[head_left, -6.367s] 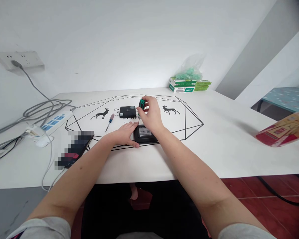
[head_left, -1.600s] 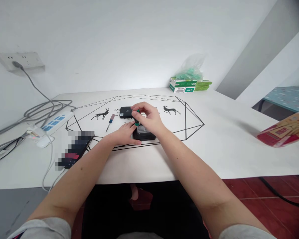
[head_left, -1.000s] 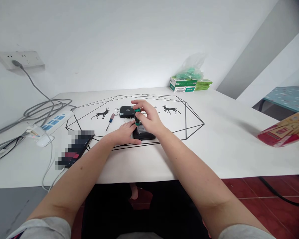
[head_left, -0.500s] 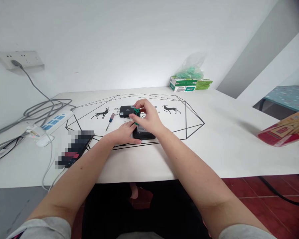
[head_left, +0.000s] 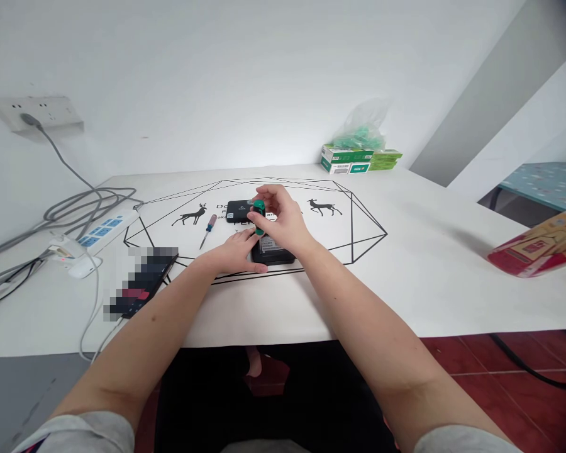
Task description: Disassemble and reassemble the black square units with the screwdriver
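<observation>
A green-handled screwdriver point(head_left: 259, 217) stands upright over a black device point(head_left: 273, 251) with a pale label. My right hand point(head_left: 280, 217) pinches the green handle between thumb and fingers; the tool's tip is hidden. At the device's left edge my left hand point(head_left: 239, 253) steadies it, with the thumb along the near side and the fingers at the far left corner. Behind them lies a flat black cover point(head_left: 239, 211). To the left, a small screwdriver point(head_left: 209, 231) with a blue and red handle rests on the printed mat.
At the left are a power strip point(head_left: 106, 231), coiled grey cables point(head_left: 82, 204) and a phone point(head_left: 148, 280). Green and white boxes point(head_left: 346, 159) with a plastic bag on top stand at the back. A red package point(head_left: 535, 247) lies at the right edge.
The green handle has turned and tilted slightly in my right hand, whose fingers have shifted a little and opened wider around it. My left hand has stayed in place.
</observation>
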### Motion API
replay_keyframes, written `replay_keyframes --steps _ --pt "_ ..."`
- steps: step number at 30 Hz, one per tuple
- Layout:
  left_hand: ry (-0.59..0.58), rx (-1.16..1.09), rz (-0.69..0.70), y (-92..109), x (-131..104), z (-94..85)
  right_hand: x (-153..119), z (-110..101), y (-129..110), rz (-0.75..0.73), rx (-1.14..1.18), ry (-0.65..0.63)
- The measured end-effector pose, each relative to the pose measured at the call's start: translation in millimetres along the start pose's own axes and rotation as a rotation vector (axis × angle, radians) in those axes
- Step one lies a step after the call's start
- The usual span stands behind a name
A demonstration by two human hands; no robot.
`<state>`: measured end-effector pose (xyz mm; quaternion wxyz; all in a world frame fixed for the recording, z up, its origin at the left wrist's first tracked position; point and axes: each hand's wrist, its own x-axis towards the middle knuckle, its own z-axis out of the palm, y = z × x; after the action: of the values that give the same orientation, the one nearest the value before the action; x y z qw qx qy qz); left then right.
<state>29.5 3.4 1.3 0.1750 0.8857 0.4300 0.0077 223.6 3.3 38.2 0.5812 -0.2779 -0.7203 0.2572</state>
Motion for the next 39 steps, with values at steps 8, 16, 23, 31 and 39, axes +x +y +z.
replay_keyframes --steps 8,16,23,31,39 --pt "-0.011 0.006 -0.035 2 1 -0.1 2 -2 2 0.003 -0.008 0.026" --pt "0.017 0.001 -0.005 -4 3 4.9 0 -1 -3 0.016 -0.009 -0.019" --pt "0.064 -0.008 0.037 -8 4 7.9 -4 -1 -3 0.083 0.132 -0.094" --pt "0.010 -0.007 0.003 -1 0 0.9 4 -8 2 -0.077 -0.001 -0.073" --pt "0.025 0.003 0.015 -3 1 2.7 2 -4 -7 0.002 0.048 -0.087"
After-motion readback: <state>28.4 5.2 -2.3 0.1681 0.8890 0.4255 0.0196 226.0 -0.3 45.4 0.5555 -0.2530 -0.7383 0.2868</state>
